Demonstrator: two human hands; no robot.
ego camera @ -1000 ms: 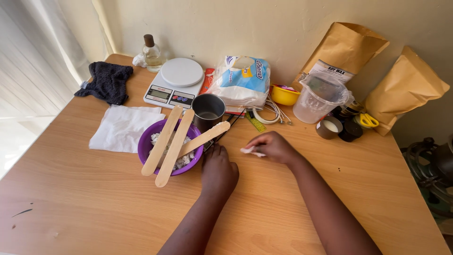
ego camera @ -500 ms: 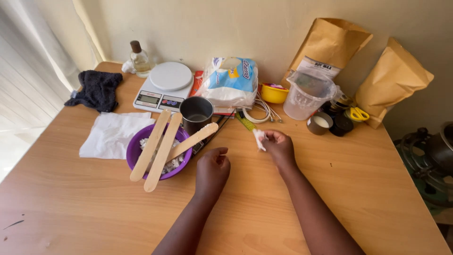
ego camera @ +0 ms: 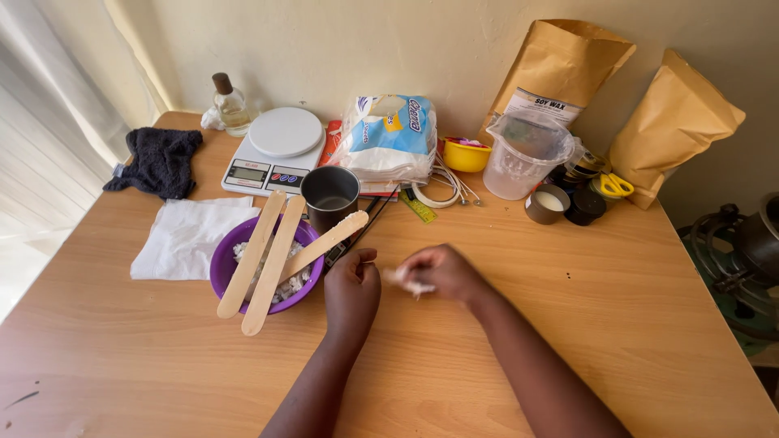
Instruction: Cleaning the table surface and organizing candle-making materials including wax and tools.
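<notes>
Head view: right hand pinches white scrap below blue-white package.

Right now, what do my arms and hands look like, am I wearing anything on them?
Both forearms are bare, with no sleeves in view. The left hand and right hand wear no gloves, and no rings, watch or bracelets show.

White scrap: blurred, mostly covered by right hand fingers; kind unclear.
Bowl: contents half hidden under wooden sticks.
Metal gear: cut off by the right edge.
</notes>
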